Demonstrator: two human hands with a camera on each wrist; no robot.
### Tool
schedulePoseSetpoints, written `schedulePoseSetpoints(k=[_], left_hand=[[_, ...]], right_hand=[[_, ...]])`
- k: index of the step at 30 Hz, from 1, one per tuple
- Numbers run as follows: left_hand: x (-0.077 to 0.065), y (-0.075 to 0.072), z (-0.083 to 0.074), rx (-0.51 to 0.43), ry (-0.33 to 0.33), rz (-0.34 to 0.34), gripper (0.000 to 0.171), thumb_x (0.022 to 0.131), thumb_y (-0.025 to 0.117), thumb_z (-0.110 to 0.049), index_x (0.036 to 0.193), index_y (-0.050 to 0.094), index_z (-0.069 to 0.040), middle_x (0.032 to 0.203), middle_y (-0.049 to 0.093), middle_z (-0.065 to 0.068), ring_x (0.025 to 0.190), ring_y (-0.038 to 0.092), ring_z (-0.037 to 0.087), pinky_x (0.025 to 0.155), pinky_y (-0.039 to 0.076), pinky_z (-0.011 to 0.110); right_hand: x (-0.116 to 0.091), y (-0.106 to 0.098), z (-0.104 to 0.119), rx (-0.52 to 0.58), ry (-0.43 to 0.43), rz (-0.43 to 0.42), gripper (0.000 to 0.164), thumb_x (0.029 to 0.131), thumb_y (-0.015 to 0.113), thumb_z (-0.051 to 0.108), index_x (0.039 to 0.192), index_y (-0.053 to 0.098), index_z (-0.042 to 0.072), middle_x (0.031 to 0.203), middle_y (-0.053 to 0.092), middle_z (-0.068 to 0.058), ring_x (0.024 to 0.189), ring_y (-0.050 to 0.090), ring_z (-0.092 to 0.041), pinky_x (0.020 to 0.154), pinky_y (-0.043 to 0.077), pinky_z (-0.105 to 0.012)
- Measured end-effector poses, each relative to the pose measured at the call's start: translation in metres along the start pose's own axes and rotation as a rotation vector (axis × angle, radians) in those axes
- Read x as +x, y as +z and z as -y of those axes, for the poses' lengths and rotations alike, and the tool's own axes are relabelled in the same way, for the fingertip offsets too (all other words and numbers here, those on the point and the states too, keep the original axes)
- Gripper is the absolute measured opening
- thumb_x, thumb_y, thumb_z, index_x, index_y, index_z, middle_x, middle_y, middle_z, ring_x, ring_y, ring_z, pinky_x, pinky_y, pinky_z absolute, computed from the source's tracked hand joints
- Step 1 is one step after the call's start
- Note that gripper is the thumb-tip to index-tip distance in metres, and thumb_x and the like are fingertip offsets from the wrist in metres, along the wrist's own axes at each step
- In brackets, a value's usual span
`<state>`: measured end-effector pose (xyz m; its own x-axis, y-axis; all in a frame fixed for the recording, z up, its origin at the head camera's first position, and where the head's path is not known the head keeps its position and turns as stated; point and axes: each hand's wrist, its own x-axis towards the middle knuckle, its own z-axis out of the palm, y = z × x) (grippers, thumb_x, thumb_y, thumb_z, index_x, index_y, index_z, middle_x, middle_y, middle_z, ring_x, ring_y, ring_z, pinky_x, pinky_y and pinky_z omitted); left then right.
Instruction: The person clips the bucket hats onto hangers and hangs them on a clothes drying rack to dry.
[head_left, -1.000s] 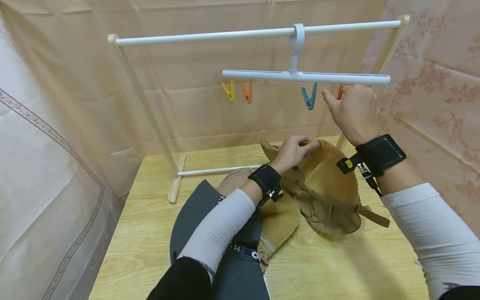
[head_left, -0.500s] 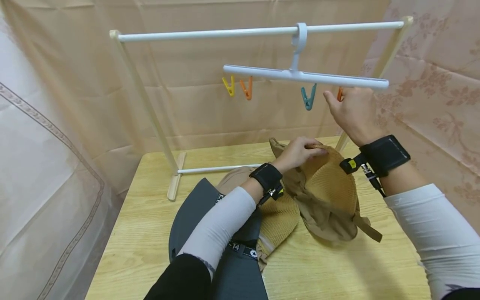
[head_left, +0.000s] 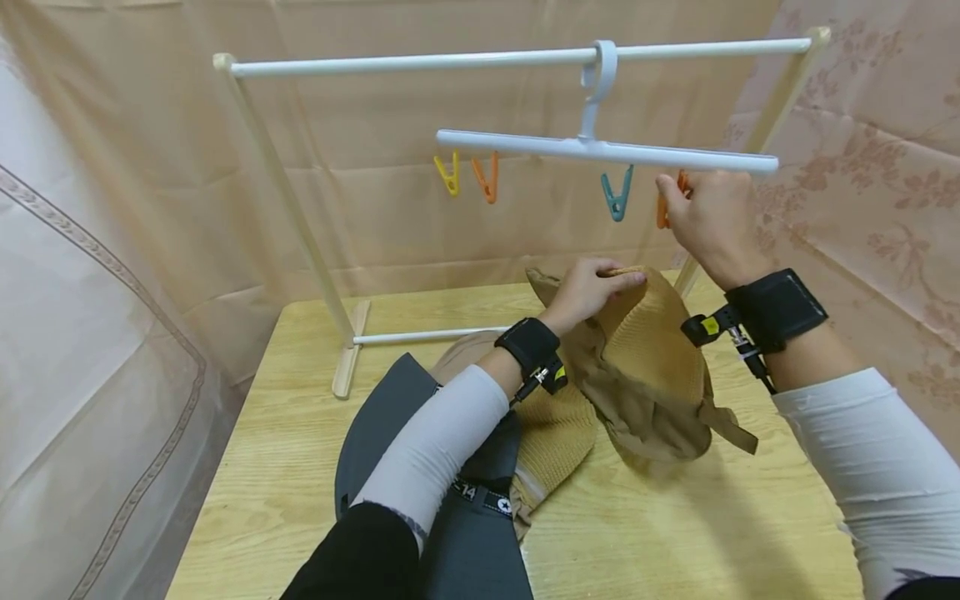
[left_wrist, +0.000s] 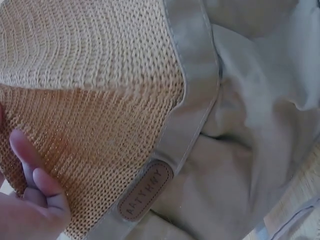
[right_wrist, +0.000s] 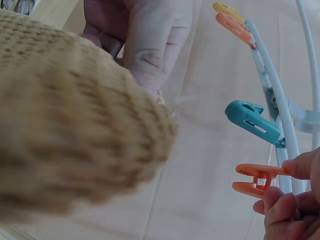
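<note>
Looks to me like a staged recording corner made to mimic home laundry, not a lived-in room. I see beige curtain fabric (head_left: 390, 217) draped across the back and both sides as a backdrop, floral print on the right. A small wooden table (head_left: 285, 467) carries a tabletop drying rack (head_left: 300, 225) with a white clip hanger (head_left: 600, 150) and coloured pegs (head_left: 617, 198). Hats (head_left: 645, 367) lie piled on the table.

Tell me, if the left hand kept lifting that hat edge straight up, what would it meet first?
Probably the teal peg under the white hanger bar; the left hand holds the woven hat roughly below it, though depth is unclear.
</note>
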<state>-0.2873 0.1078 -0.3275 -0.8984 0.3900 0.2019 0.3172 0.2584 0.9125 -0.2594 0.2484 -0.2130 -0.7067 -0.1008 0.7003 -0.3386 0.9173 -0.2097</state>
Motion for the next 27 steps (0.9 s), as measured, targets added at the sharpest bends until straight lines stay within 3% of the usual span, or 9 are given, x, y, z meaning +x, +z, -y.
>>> schedulePoseSetpoints(k=[6,14,22,27], left_hand=[[0.004,-0.002,-0.006,-0.111,-0.041,-0.102,0.027,0.088,0.073,-0.033,0.098,0.077,-0.008,0.076,0.066,-0.002,0.064,0.055,0.006,0.056,0.042,0.016],[0.007,-0.004,-0.01,-0.163,-0.074,-0.111,0.03,0.089,0.071,-0.033,0.104,0.075,-0.007,0.096,0.071,0.003,0.067,0.058,0.005,0.061,0.048,0.015],[0.01,-0.004,-0.011,-0.197,-0.086,-0.169,0.029,0.088,0.072,-0.036,0.094,0.073,-0.008,0.089,0.067,-0.002,0.063,0.059,0.008,0.058,0.044,0.016],[0.012,-0.004,-0.014,-0.221,-0.089,-0.171,0.029,0.089,0.072,-0.036,0.097,0.074,-0.008,0.096,0.069,-0.002,0.065,0.061,0.008,0.062,0.048,0.017]], right_hand=[[-0.002,0.001,0.0,0.015,0.034,0.019,0.05,0.101,0.053,0.025,0.063,0.069,-0.004,0.051,0.058,-0.018,0.038,0.035,-0.016,0.039,0.021,-0.026],[-0.005,0.006,0.001,0.079,0.074,0.024,0.045,0.101,0.053,0.022,0.071,0.074,-0.004,0.055,0.061,-0.02,0.036,0.033,-0.008,0.036,0.02,-0.022],[-0.004,0.007,0.005,0.081,0.069,0.025,0.044,0.1,0.055,0.021,0.07,0.073,-0.007,0.045,0.05,-0.011,0.033,0.026,-0.001,0.037,0.019,-0.023],[-0.003,0.005,0.006,0.088,0.099,0.041,0.044,0.1,0.055,0.021,0.072,0.073,-0.008,0.043,0.048,-0.008,0.032,0.027,-0.003,0.036,0.018,-0.023]])
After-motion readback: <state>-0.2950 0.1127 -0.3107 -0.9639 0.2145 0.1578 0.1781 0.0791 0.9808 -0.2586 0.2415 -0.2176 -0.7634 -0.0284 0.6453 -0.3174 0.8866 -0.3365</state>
